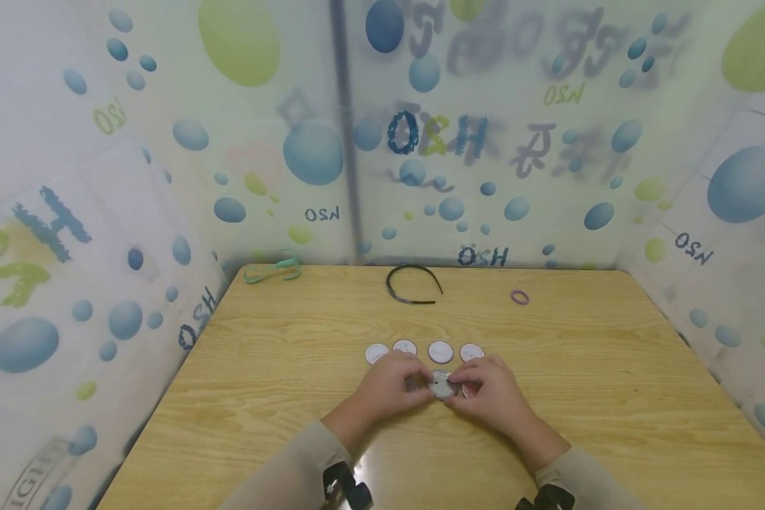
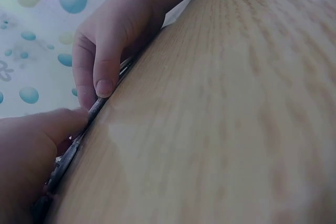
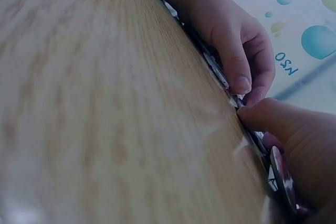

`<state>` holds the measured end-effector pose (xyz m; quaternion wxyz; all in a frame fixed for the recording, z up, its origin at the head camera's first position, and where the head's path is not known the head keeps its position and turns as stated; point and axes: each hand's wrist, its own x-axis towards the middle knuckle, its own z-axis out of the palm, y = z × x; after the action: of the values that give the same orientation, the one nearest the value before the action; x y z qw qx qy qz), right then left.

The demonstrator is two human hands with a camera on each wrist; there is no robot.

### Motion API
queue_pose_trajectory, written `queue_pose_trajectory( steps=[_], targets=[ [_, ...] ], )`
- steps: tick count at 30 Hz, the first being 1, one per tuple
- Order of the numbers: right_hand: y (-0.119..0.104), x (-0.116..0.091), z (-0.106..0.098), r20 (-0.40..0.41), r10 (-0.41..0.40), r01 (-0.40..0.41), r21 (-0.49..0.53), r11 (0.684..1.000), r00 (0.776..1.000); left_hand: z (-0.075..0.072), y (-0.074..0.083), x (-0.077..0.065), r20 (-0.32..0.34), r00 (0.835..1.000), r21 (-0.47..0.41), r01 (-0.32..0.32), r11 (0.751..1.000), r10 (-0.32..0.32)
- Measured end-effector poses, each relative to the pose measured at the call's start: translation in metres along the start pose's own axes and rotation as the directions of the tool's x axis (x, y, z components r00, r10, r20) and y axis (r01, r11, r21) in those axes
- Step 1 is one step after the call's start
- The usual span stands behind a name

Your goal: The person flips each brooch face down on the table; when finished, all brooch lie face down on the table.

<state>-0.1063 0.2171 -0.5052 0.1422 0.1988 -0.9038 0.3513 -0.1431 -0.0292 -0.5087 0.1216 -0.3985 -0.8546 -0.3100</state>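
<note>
Both hands meet over a round silver disc (image 1: 442,385) near the middle of the wooden table (image 1: 586,382). My left hand (image 1: 392,382) pinches its left edge between thumb and fingers. On the opposite edge, my right hand (image 1: 491,393) also pinches it. The disc lies low, close to the tabletop, and the fingers partly cover it. Another round disc (image 3: 283,179) shows beside the right hand in the right wrist view. Just beyond the hands is a row of several white round discs with dark rims, including one disc (image 1: 440,352) in full view; the left hand partly hides others.
A black headband (image 1: 390,287) lies at the back of the table, with a purple ring (image 1: 519,297) to its right. At the back left corner sits a pale green item (image 1: 287,265) of unclear kind. Patterned curtains (image 1: 446,198) enclose the table's back and sides.
</note>
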Motion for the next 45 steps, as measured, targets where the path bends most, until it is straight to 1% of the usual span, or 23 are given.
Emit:
queue_pose_trajectory(
  steps=[3, 5, 8, 11, 13, 16, 18, 23, 25, 27, 31, 33, 37, 39, 41, 45],
  targets=[
    [-0.001, 0.001, 0.0, 0.02, 0.017, -0.017, -0.004, 1.0, 1.0, -0.001, -0.001, 0.0, 0.008, 1.0, 0.003, -0.002, 1.0, 0.002],
    [-0.001, 0.001, 0.001, 0.024, 0.012, -0.012, 0.0, 1.0, 1.0, -0.001, -0.002, -0.001, 0.009, 1.0, 0.006, -0.003, 1.0, 0.003],
    [-0.001, 0.0, 0.0, 0.015, 0.012, -0.013, 0.033, 0.999, 1.0, -0.001, -0.003, -0.001, 0.003, 1.0, 0.016, -0.009, 1.0, 0.009],
    [0.0, -0.002, -0.002, -0.022, 0.001, 0.0, 0.09, 0.996, 1.0, -0.001, -0.003, -0.001, -0.006, 0.999, 0.043, -0.036, 0.998, 0.037],
    [0.002, -0.003, -0.003, -0.066, -0.025, 0.032, 0.109, 0.994, 0.998, -0.001, -0.002, -0.001, -0.017, 0.998, 0.068, -0.065, 0.996, 0.066],
    [0.007, -0.006, -0.007, -0.127, -0.064, 0.076, 0.093, 0.993, 0.99, -0.002, -0.001, 0.0, -0.041, 0.993, 0.108, -0.106, 0.989, 0.111],
    [0.01, -0.008, -0.01, -0.149, -0.073, 0.084, 0.073, 0.994, 0.986, -0.002, 0.0, 0.001, -0.064, 0.988, 0.131, -0.132, 0.983, 0.141],
    [0.021, -0.014, -0.022, -0.141, -0.023, 0.028, 0.04, 0.999, 0.99, -0.006, 0.003, 0.004, -0.11, 0.971, 0.202, -0.185, 0.962, 0.21],
    [0.024, -0.016, -0.028, -0.144, 0.016, -0.012, 0.024, 1.0, 0.989, -0.005, 0.006, 0.007, -0.111, 0.967, 0.223, -0.201, 0.954, 0.229],
    [0.027, -0.019, -0.032, -0.141, 0.052, -0.05, 0.016, 0.999, 0.989, -0.002, 0.009, 0.011, -0.104, 0.965, 0.226, -0.212, 0.951, 0.24],
    [0.029, -0.022, -0.039, -0.1, 0.13, -0.131, 0.003, 0.991, 0.986, 0.012, 0.019, 0.018, -0.074, 0.969, 0.219, -0.214, 0.952, 0.235],
    [0.029, -0.023, -0.041, -0.065, 0.153, -0.153, 0.003, 0.988, 0.986, 0.02, 0.025, 0.023, -0.052, 0.972, 0.227, -0.212, 0.95, 0.23],
    [0.029, -0.023, -0.044, -0.009, 0.181, -0.181, 0.014, 0.983, 0.983, 0.034, 0.038, 0.03, -0.007, 0.973, 0.268, -0.222, 0.938, 0.232],
    [0.029, -0.022, -0.044, 0.013, 0.188, -0.188, 0.011, 0.982, 0.982, 0.038, 0.042, 0.032, 0.013, 0.974, 0.273, -0.222, 0.936, 0.227],
    [0.03, -0.021, -0.043, 0.031, 0.194, -0.195, 0.007, 0.981, 0.98, 0.04, 0.045, 0.033, 0.023, 0.978, 0.271, -0.207, 0.94, 0.209],
    [0.031, -0.02, -0.045, 0.041, 0.191, -0.191, -0.001, 0.982, 0.981, 0.042, 0.043, 0.034, 0.037, 0.984, 0.256, -0.178, 0.95, 0.174]
  ],
)
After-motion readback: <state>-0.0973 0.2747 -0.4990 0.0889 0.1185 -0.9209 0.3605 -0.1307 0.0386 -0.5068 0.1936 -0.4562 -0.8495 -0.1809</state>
